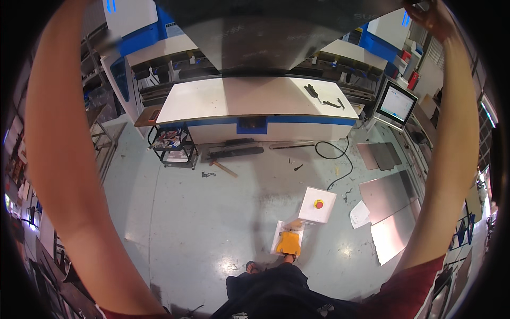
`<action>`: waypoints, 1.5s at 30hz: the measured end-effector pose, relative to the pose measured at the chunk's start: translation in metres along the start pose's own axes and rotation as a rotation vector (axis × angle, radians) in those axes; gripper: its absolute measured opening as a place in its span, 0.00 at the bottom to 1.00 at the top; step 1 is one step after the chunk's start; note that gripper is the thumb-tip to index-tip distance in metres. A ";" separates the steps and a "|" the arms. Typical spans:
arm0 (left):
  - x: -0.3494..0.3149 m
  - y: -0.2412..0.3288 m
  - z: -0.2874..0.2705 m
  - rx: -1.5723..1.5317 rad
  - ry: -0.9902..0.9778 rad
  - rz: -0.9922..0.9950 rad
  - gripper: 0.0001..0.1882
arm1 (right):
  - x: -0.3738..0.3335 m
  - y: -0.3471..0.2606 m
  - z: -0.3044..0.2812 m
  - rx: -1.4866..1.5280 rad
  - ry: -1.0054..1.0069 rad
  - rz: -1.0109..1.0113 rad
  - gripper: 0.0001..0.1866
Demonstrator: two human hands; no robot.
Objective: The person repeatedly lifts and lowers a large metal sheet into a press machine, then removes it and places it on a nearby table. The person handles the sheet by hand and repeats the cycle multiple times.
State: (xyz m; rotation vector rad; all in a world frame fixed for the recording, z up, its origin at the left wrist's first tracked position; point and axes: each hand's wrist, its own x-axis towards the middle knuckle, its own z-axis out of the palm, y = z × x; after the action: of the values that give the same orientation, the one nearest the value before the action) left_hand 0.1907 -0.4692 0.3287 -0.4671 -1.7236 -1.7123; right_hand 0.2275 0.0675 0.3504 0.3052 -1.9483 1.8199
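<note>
Above the head, at the top of the view, a large grey metal sheet (265, 40) is held up with both arms raised. On the right side the right hand (433, 16) has its grip closed on the sheet's upper right edge, the fingers curled over it. The left arm goes up along the left side, but the left hand is outside the picture, so I cannot tell how its grip is. Under the sheet stands a white and blue press machine with a white counter (255, 98), and two dark tools (324, 97) lie on it. On the floor near the feet is a white pedal box (317, 204) with a red button. More metal sheets (390, 199) lie on the floor at the right
</note>
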 end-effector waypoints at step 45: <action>-0.354 -0.740 -0.003 0.808 -0.082 -1.026 0.42 | -0.264 0.765 0.064 -0.994 0.405 0.924 0.37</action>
State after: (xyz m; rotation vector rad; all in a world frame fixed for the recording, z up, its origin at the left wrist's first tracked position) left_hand -0.0443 -0.4639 -0.4576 0.8563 -2.7377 -1.3308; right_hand 0.0975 0.0453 -0.4503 -1.3274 -2.5311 0.8885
